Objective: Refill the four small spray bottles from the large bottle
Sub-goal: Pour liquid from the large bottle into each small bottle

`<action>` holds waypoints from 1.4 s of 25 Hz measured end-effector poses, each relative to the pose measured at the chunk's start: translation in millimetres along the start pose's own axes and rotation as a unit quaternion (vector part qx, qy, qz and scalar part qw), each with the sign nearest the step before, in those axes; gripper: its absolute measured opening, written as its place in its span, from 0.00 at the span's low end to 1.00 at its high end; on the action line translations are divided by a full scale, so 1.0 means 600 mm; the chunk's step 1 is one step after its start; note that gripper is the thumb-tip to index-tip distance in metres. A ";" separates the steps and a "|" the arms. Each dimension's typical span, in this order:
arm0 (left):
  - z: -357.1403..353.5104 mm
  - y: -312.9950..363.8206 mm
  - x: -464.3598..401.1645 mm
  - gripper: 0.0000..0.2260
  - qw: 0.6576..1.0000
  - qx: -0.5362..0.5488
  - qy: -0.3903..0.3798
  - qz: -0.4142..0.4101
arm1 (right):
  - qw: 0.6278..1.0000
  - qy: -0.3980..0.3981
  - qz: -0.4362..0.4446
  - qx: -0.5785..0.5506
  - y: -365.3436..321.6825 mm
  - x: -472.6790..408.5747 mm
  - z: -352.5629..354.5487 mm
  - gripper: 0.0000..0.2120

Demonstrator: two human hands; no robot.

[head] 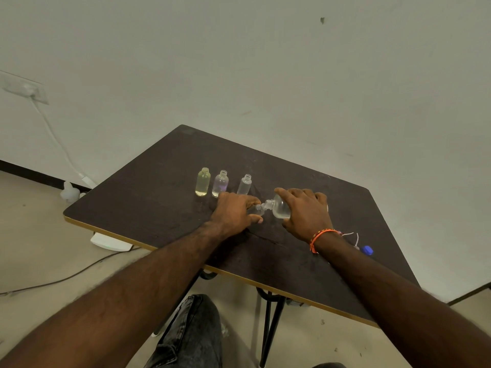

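Observation:
Three small uncapped bottles stand in a row on the dark table (148, 187): a yellowish one (203, 182), a purplish one (220, 184) and a clear one (244, 185). My left hand (233, 213) grips a fourth small clear bottle (257, 209), mostly hidden by the fingers. My right hand (305, 211) holds the large clear bottle (279, 207) tilted to the left, its open neck touching the small bottle's mouth. Clear liquid lies in the large bottle's lower side.
A blue cap (368, 250) and thin white spray tubes (353, 236) lie on the table near my right wrist. A white cable (53, 139) runs down the wall to the floor at left. My knee (191, 330) is below the table's front edge.

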State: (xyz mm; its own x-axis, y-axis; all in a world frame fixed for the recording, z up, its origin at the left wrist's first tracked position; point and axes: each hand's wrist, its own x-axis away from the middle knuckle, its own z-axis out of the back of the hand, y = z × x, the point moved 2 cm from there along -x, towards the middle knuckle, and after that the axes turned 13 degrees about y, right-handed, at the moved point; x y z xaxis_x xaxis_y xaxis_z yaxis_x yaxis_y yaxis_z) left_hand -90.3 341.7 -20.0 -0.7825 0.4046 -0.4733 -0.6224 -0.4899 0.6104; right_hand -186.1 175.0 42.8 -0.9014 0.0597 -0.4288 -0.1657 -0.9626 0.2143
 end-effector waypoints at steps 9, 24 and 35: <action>0.007 -0.010 0.002 0.24 1.000 0.011 0.018 -0.005 | 0.996 0.013 -0.041 -0.083 -0.015 0.009 -0.001 0.34; -0.019 0.011 0.003 0.17 1.000 -0.019 -0.021 0.006 | 0.901 0.055 -0.270 -0.336 0.034 0.047 -0.031 0.41; -0.028 0.016 0.006 0.27 0.999 -0.018 -0.016 0.043 | 0.863 0.032 -0.312 -0.395 0.033 0.084 -0.058 0.55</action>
State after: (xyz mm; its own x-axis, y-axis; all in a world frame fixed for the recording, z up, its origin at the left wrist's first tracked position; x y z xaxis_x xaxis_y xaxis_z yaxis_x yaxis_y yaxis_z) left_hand -99.6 325.4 -26.4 -0.8323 0.3837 -0.4000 -0.5540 -0.5509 0.6242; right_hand -220.6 149.9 -5.3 -0.7069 0.6417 -0.2976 -0.2632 -0.6291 -0.7314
